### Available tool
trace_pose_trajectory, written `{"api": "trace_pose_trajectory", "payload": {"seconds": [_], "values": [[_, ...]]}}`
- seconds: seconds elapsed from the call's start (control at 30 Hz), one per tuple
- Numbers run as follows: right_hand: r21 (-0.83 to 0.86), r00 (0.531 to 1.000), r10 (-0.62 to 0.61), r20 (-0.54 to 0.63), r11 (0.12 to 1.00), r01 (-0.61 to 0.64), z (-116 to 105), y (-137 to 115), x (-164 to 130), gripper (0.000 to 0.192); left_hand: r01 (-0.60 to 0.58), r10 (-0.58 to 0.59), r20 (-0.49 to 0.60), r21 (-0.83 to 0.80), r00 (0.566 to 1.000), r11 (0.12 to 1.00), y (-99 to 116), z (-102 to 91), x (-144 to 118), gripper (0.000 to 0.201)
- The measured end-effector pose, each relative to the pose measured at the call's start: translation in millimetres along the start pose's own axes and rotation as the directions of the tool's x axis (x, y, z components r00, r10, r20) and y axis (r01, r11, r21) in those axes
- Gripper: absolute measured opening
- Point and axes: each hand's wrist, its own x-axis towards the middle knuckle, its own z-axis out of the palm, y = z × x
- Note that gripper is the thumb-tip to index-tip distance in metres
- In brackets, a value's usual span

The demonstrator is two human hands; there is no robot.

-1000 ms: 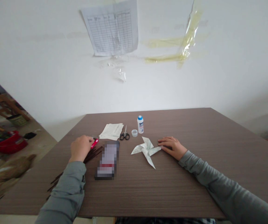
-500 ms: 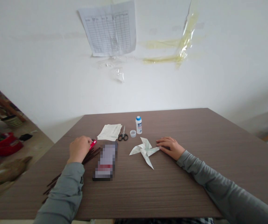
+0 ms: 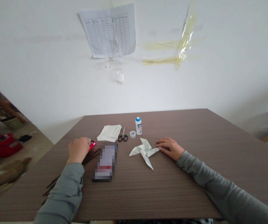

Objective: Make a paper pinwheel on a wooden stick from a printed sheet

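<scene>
My left hand point(image 3: 78, 150) is curled at the small red box point(image 3: 92, 145) on the left of the table, and its fingertips are partly hidden. Dark brown sticks point(image 3: 90, 157) lie beneath and beside that hand, some of them covered by the sleeve. A folded paper pinwheel point(image 3: 144, 152) with printed lines lies flat near the middle. My right hand point(image 3: 170, 148) rests on the table with fingers stretched out, touching the tip of the pinwheel's right blade. Between the hands lies a phone point(image 3: 106, 161), its screen blurred out.
Behind the phone lie a stack of printed paper sheets point(image 3: 109, 133) and black-handled scissors point(image 3: 123, 137). A white glue bottle point(image 3: 138, 126) with a blue top stands beside a clear cap point(image 3: 132, 134). The wall point(image 3: 166, 90) rises at the brown table's point(image 3: 171, 193) far edge.
The fingers of my left hand have shifted slightly at the red box, and a bit more of its top shows. My right hand and the pinwheel stay in place.
</scene>
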Motion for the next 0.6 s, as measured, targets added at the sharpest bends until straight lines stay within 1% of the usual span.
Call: {"api": "trace_pose_trajectory", "payload": {"seconds": [0.2, 0.3, 0.47, 0.6], "values": [[-0.003, 0.999, 0.019, 0.036, 1.0, -0.019, -3.6, -4.9, 1.1, 0.026, -0.013, 0.012, -0.022, -0.038, 1.0, 0.999, -3.4, 3.4, 1.5, 0.035], [0.021, 1.0, -0.001, -0.007, 1.0, 0.001, -3.2, -4.3, 1.6, 0.024, -0.014, 0.012, -0.034, -0.059, 0.999, 0.998, -3.1, 2.9, 0.1, 0.032], [0.065, 0.995, -0.046, -0.093, 0.997, 0.052, -1.5, -4.7, 2.3, 0.021, -0.018, 0.01, -0.069, -0.115, 0.998, 0.993, -3.1, -0.8, -4.1, 0.015], [0.069, 0.994, -0.043, -0.105, 0.996, 0.05, -2.0, -6.6, 2.4, 0.02, -0.009, -0.008, -0.105, -0.164, 0.994, 0.986, -5.8, -3.3, -6.5, 0.015]]}}
